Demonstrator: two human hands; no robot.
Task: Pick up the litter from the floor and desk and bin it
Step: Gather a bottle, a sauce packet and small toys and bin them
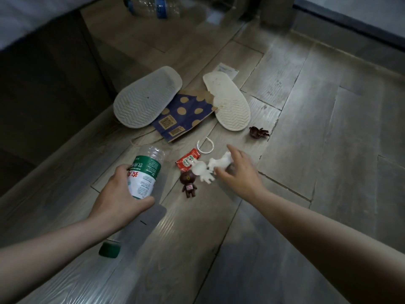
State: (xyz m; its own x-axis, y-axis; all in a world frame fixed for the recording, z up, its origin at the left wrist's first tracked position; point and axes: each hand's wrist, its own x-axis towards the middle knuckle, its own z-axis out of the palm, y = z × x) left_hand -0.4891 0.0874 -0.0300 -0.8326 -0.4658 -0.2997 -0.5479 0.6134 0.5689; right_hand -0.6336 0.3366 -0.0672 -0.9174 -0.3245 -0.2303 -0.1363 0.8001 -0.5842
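Wooden floor (285,88) carries the litter. Left grip (118,194) curls round a bottle (144,172); right grip (238,174), at its 3 o'clock, pinches a white piece (221,163). Such a light pinch may slip, or catch the bear (188,185) at 8 o'clock.

Uncapped bottle (145,175), ketchup sachet (186,160) on floor (306,150)

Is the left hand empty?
No, the left hand grips a plastic bottle with a green and white label.
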